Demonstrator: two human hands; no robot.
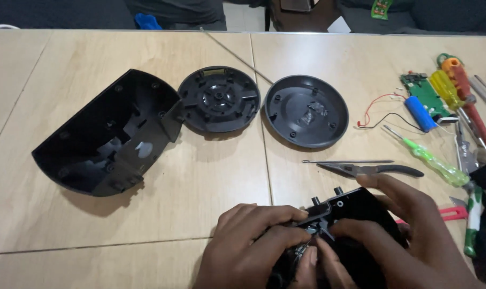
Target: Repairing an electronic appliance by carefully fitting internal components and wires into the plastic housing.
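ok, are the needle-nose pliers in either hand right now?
No. The needle-nose pliers lie on the table beyond the hands; the left hand and right hand both grip the black housing part.

This looks like a small repair workbench: a pale wooden-laminate tabletop (120, 214) carries black plastic housing shells (109, 134) at centre left, while screwdrivers with translucent green and yellow handles (435, 163) and a bare green circuit board (425, 93) crowd the right edge.
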